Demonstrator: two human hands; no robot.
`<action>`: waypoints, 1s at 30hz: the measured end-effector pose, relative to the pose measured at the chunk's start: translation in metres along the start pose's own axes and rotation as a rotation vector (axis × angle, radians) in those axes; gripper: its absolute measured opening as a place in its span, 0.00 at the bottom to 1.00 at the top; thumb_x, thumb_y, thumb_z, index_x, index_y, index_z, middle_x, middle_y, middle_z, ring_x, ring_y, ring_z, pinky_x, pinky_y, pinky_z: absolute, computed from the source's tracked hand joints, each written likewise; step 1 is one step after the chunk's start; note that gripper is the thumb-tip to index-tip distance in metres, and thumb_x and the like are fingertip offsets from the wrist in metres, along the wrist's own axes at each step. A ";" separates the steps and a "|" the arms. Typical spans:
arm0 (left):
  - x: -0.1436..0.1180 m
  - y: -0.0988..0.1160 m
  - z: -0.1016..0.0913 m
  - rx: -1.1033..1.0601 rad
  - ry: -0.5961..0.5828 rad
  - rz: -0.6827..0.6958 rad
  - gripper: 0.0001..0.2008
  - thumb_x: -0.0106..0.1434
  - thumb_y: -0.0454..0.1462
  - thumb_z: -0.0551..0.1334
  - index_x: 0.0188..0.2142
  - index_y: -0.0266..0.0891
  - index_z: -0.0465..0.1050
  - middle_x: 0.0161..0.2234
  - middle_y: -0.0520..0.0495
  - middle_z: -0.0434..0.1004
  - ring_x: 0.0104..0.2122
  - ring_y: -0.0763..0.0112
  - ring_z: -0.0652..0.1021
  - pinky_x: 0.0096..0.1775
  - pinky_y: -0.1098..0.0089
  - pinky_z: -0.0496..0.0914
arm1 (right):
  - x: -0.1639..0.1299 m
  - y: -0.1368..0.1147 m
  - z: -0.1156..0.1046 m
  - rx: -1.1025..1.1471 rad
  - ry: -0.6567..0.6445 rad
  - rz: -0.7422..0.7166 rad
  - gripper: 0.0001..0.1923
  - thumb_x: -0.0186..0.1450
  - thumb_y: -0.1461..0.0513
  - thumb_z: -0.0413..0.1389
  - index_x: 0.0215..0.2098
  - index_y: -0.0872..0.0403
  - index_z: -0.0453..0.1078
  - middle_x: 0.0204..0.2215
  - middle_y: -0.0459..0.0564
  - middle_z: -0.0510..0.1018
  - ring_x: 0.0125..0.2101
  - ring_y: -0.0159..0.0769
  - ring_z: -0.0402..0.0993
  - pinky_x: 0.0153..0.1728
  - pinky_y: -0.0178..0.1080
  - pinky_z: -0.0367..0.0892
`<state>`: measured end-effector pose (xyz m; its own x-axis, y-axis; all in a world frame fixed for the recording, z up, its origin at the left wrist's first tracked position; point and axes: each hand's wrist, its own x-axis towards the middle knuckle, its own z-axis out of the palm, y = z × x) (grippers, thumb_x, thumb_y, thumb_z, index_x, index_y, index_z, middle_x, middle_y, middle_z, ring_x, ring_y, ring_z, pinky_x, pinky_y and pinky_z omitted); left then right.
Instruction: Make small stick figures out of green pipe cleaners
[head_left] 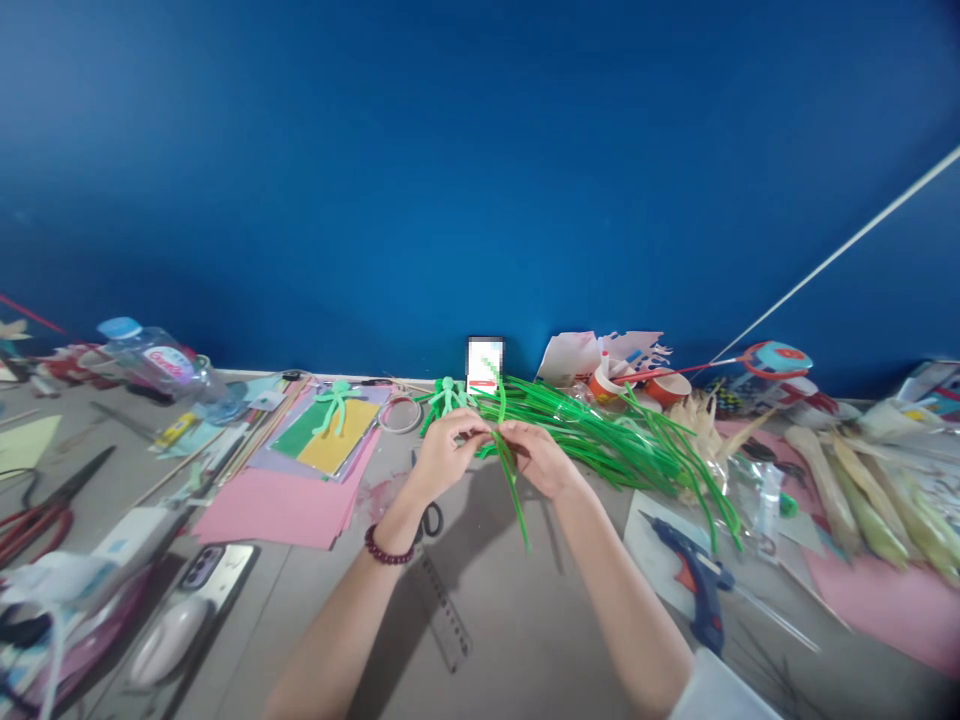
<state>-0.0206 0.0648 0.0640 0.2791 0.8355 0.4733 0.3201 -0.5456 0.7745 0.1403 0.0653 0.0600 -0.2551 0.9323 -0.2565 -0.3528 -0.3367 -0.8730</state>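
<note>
Green pipe cleaners (516, 495) are pinched between my two hands in the middle of the view, their loose ends hanging toward me. My left hand (452, 445) grips them from the left with thumb and fingertips together. From the right, my right hand (538, 455) pinches the same stems, almost touching the left. Just behind my hands a phone (485, 365) stands upright with a lit screen. A pale green pipe cleaner figure (448, 395) is beside it. A large bundle of green pipe cleaners (600, 430) spreads to the right.
Pink paper (277, 510) and another green figure (335, 408) lie left. Under my left forearm are scissors (431, 520) and a clear ruler (446, 615). At right are a glue gun (694, 580) and corn husks (862, 495). A blue wall (480, 180) rises behind.
</note>
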 end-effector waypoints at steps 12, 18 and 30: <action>-0.002 0.003 0.001 -0.105 -0.049 -0.222 0.07 0.62 0.38 0.56 0.34 0.37 0.70 0.25 0.51 0.71 0.24 0.75 0.71 0.24 0.75 0.65 | 0.008 0.007 -0.004 -0.152 0.115 -0.273 0.15 0.51 0.52 0.61 0.28 0.53 0.65 0.24 0.43 0.71 0.25 0.29 0.66 0.29 0.33 0.63; -0.002 0.011 0.002 -0.026 -0.003 -0.080 0.07 0.62 0.37 0.57 0.32 0.37 0.72 0.29 0.48 0.74 0.29 0.72 0.74 0.29 0.73 0.68 | -0.001 0.001 -0.002 -0.321 0.015 -0.269 0.14 0.55 0.52 0.59 0.31 0.54 0.70 0.19 0.40 0.68 0.17 0.24 0.56 0.18 0.31 0.53; -0.006 0.024 -0.004 0.166 0.015 0.051 0.05 0.60 0.34 0.59 0.33 0.39 0.74 0.30 0.48 0.75 0.29 0.72 0.74 0.30 0.73 0.69 | -0.017 -0.025 -0.019 -0.763 -0.006 -0.481 0.09 0.56 0.55 0.60 0.28 0.53 0.75 0.27 0.48 0.76 0.30 0.36 0.70 0.33 0.38 0.64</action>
<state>-0.0180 0.0468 0.0810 0.2854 0.8064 0.5179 0.4509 -0.5899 0.6699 0.1712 0.0602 0.0785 -0.2398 0.9483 0.2077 0.2700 0.2707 -0.9240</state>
